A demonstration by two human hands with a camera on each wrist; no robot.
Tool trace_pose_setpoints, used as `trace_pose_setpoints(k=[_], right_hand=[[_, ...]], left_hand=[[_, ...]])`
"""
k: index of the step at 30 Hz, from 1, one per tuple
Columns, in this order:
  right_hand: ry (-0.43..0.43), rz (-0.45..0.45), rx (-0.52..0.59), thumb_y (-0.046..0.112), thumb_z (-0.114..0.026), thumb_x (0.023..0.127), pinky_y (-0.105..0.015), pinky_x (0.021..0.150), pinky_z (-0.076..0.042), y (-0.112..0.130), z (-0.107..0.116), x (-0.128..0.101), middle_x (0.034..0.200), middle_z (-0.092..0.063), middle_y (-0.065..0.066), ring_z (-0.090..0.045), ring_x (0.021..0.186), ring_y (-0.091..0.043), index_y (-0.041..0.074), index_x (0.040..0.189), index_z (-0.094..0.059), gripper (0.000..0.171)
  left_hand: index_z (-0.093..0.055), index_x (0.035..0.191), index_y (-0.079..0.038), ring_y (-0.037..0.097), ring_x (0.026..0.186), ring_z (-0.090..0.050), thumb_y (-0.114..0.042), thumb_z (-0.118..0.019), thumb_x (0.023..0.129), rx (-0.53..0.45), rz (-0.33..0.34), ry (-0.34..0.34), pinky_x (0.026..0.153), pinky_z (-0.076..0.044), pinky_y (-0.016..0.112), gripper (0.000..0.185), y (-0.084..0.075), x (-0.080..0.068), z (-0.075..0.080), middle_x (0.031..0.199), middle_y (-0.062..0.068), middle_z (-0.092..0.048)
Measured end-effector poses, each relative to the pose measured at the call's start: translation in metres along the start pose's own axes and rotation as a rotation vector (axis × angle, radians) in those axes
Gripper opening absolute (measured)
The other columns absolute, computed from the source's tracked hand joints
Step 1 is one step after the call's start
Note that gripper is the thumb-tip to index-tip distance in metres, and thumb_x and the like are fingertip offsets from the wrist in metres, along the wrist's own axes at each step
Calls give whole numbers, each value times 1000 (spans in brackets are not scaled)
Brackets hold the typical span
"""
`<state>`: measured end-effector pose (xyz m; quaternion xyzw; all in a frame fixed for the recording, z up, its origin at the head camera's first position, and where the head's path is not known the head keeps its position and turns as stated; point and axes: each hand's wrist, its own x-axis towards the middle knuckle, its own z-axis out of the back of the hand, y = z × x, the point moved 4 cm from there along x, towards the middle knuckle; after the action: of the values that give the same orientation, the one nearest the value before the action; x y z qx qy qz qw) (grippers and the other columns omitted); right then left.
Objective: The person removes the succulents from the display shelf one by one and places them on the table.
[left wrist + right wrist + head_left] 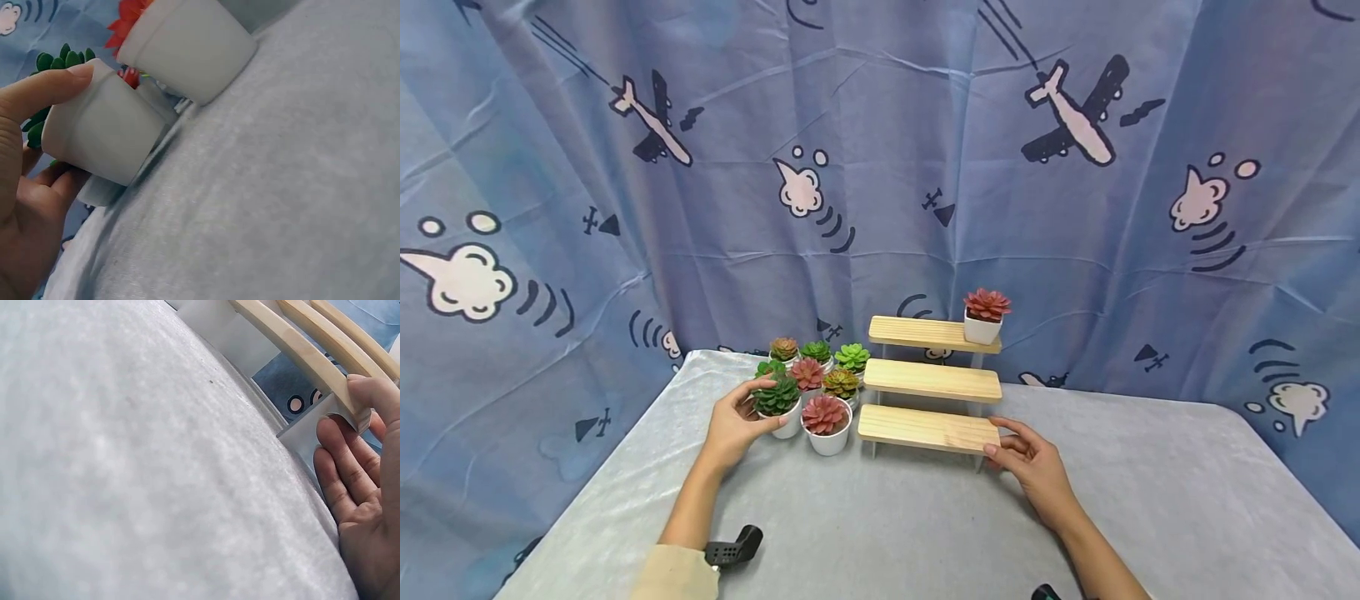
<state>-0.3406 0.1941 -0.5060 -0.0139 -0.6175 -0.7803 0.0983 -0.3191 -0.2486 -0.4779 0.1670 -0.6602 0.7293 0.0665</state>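
Observation:
My left hand [730, 429] holds a dark green potted succulent [777, 396] at the front left of a plant cluster. In the left wrist view, the thumb lies on the rim of its white pot [106, 125] and the other fingers are partly hidden behind. Whether that pot touches the cloth is unclear. My right hand [1033, 471] grips the right end of the lowest board on a three-tier wooden stand [895, 423], thumb on the board's edge [340, 394] and fingers beneath. On the top board's right end sits a red succulent in a square white pot [982, 327].
Just right of the held plant stands a red succulent in a round white pot [827, 437]. Several more potted succulents, including a bright green one [852, 357], crowd behind, left of the stand. Grey-white cloth [880, 533] covers the table; a blue patterned curtain [880, 125] hangs behind.

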Motion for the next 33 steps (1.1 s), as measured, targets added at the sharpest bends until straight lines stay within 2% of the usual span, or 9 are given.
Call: trace_pose_setpoints(k=[4, 11, 22, 25, 27, 29, 31, 33], right_hand=[[0, 12, 3, 16, -73, 93, -24, 72, -61, 1, 0, 0, 91, -73, 8, -71, 79, -5, 0, 142, -52, 55], [-9, 22, 15, 15, -73, 93, -24, 71, -61, 3, 1, -1, 95, -74, -2, -71, 78, -5, 0, 142, -53, 55], [-5, 28, 21, 13, -73, 93, -25, 71, -61, 0, 1, -1, 95, -75, -2, -71, 77, -5, 0, 142, -53, 55], [-2, 22, 25, 13, -73, 94, -24, 71, -60, 0, 1, -2, 93, -74, 2, -71, 77, -5, 0, 143, -52, 55], [0, 20, 28, 13, -73, 94, -24, 71, -60, 1, 1, -2, 92, -74, 4, -71, 77, -5, 0, 143, -52, 55], [0, 20, 30, 12, -72, 93, -24, 71, -60, 1, 1, -3, 91, -74, 6, -71, 77, -5, 0, 143, -52, 55], [0, 22, 36, 12, -72, 93, -24, 72, -60, 1, 1, -3, 90, -74, 7, -71, 77, -6, -1, 142, -52, 54], [1, 23, 41, 11, -72, 93, -24, 72, -61, 1, 0, -2, 90, -74, 8, -71, 78, -6, -1, 142, -52, 54]], left_hand=[[-56, 130, 10, -5, 108, -63, 13, -80, 74, 8, 14, 5, 91, -54, 13, 61, 5, -2, -2, 151, 24, -48], [-57, 129, 9, -3, 104, -65, 15, -79, 73, 7, 0, 20, 87, -56, 15, 62, 10, -1, -4, 151, 24, -48], [-60, 129, 3, -3, 101, -64, 10, -83, 73, 83, -14, 21, 84, -55, 15, 60, 10, -3, -6, 151, 21, -49], [-61, 128, 2, -2, 100, -64, 7, -84, 73, 115, -19, 20, 83, -55, 15, 60, 9, -4, -6, 151, 22, -49], [-62, 128, 1, 3, 104, -64, 4, -85, 74, 139, -19, 17, 84, -55, 16, 59, 8, -4, -6, 152, 21, -49], [-64, 128, -1, 11, 116, -63, -1, -86, 75, 180, -17, 14, 91, -55, 21, 57, 5, -4, -5, 153, 18, -49], [-65, 127, -2, 22, 129, -57, -6, -85, 78, 214, -19, 15, 102, -53, 32, 53, 0, -3, -5, 154, 16, -49], [-65, 126, -2, 31, 140, -49, -10, -82, 83, 236, -43, 17, 113, -46, 46, 47, -7, -2, -4, 153, 17, -49]])
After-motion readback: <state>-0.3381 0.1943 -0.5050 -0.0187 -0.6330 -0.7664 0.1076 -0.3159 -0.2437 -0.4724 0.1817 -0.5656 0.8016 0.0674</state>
